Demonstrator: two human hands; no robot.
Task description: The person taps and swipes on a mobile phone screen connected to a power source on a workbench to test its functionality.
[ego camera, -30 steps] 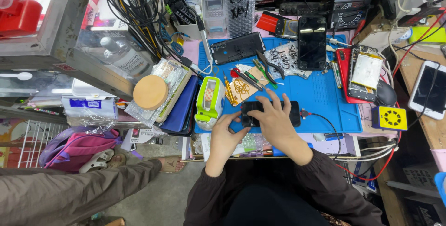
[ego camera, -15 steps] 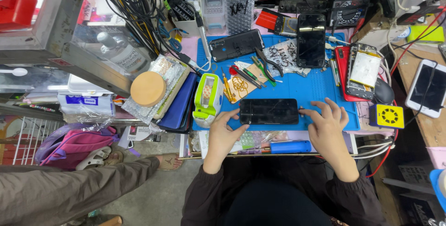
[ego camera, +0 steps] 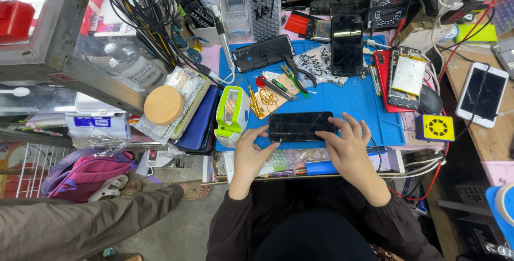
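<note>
1. Head view: a black phone [ego camera: 301,126] is laid flat and sideways on the blue work mat [ego camera: 353,100], near the mat's front edge, right between both hands.
2. The phone's left end is touched by the left hand [ego camera: 249,156], thumb and forefinger spread open around that corner, nothing clamped.
3. The right end is met by the right hand [ego camera: 347,144], fingers fanned out flat, fingertips resting at the phone's edge and on the mat just beside it. Hands are kept apart, one per end.
4. Both forearms come up from the bottom of the frame in dark sleeves, wrists bent slightly inward.
5. Just left of the phone a lime-green and white tool [ego camera: 232,113] is seen at the mat's edge.
6. Behind it, screwdrivers and tweezers [ego camera: 278,87] are scattered, with another dark phone [ego camera: 347,44] standing lengthwise farther back.
7. Off to the right an opened red phone [ego camera: 399,79] and a yellow square gadget [ego camera: 438,127] are parked.
</note>
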